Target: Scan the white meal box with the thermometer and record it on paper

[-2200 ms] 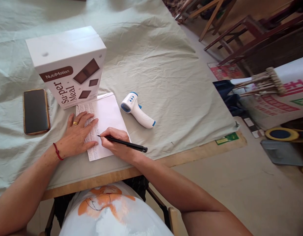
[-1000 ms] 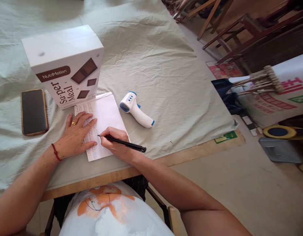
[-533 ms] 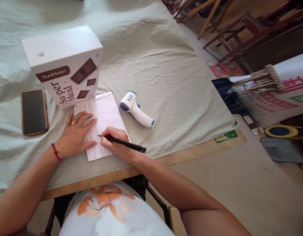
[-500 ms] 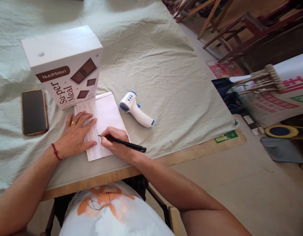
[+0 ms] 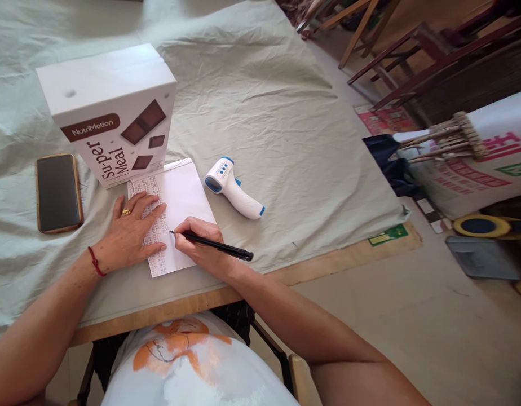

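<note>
A white notepad (image 5: 188, 194) lies on the cloth, its left part covered in rows of handwriting. My left hand (image 5: 131, 228) rests flat across the written part with its fingers spread. In my right hand (image 5: 199, 239) a black pen (image 5: 218, 245) is pinched, its tip at the page beside the last written row. Behind the notepad stands a white NutriMotion box (image 5: 116, 121), close to its top edge. To the right of the page lies a white and blue infrared thermometer (image 5: 234, 189). A phone (image 5: 58, 193) in a brownish case lies left of my left hand.
A pale green cloth (image 5: 260, 113) covers the table, whose wooden edge (image 5: 159, 316) shows near my body. On the floor at right are wooden chairs (image 5: 413, 62), a printed white sack (image 5: 489, 163), a roll of tape (image 5: 482, 225) and a grey lid-like object (image 5: 482, 257).
My right hand and the pen have shifted very slightly to the right and up along the page. My left hand stays in place on the notepad.
</note>
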### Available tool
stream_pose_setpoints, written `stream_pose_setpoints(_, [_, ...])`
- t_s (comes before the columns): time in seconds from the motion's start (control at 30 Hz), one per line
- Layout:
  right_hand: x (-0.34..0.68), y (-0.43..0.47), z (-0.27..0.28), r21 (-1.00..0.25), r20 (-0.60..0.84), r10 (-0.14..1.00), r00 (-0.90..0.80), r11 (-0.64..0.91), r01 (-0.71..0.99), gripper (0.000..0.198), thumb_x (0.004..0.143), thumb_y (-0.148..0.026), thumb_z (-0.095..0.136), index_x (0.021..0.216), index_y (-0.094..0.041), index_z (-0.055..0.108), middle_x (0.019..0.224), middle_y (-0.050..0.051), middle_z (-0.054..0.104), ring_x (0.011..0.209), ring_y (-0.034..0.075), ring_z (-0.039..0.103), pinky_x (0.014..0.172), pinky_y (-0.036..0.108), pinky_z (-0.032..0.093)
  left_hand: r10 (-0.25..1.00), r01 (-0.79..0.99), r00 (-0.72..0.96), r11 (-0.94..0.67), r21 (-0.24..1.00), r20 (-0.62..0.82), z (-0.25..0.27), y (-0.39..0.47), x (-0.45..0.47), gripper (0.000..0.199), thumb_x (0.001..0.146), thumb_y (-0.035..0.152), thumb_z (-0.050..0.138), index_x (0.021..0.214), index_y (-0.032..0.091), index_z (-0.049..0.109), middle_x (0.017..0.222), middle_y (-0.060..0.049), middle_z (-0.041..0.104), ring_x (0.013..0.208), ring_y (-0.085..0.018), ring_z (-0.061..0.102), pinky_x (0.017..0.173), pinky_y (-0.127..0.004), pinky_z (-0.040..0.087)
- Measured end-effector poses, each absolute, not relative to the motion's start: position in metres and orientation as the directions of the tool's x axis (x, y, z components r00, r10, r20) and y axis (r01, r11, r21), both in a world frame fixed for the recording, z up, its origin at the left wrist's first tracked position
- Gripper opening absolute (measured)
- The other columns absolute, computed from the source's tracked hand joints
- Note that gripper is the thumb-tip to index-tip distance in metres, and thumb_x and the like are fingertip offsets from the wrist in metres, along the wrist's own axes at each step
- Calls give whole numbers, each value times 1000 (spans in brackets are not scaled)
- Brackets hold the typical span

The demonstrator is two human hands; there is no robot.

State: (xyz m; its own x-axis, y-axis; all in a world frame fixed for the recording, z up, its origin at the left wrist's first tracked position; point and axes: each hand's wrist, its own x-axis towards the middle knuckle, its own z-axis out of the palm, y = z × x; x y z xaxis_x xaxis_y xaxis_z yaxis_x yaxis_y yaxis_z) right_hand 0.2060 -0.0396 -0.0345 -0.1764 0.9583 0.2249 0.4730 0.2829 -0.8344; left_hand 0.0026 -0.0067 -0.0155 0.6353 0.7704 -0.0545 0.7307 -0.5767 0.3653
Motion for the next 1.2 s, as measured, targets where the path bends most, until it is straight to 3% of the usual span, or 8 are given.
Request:
stream_pose_setpoints(0.4, [207,-40,-39,-853,245,959,-141,283,438,11,76,-16,53,68,-23,58,62,-4,61,56,12,54,60,24,46,768,726,638,-579,371,-52,-16,-7,1,64,86,43,61,143,18,46,151,-21,42,142,-41,31,113,-67,17])
stream_pose_setpoints(0.53, [209,-38,-41,-857,332,940,-81,336,390,10,86,-18,54,84,-23,62,73,-2,63,63,13,58,63,25,49,770,729,636,-579,365,-51,-16,-6,1,66,85,43,62,144,18,46,151,-21,42,142,-41,31,113,-68,17])
stream_pose_setpoints(0.8, [225,-30,-49,-661,510,823,-248,560,499,24,95,-13,50,113,-23,60,96,6,63,90,18,65,81,31,55,769,727,638,-584,360,-41,-18,-6,0,67,84,43,63,143,16,47,149,-22,44,142,-41,32,112,-68,18])
stream_pose_setpoints(1.0, [238,-17,-48,-562,389,796,-463,604,566,44,93,-3,37,130,-23,53,109,11,60,98,20,63,84,34,56,771,731,635,-577,364,-51,-20,-5,-2,68,85,43,63,145,18,45,150,-22,43,143,-40,31,112,-69,16])
stream_pose_setpoints(1.2, [244,11,-31,-535,217,675,-706,687,493,43,91,-5,39,127,-19,56,104,10,60,88,19,61,81,33,55,781,735,624,-570,367,-36,-22,-7,-3,68,83,40,67,144,17,46,149,-22,45,142,-42,33,112,-69,19])
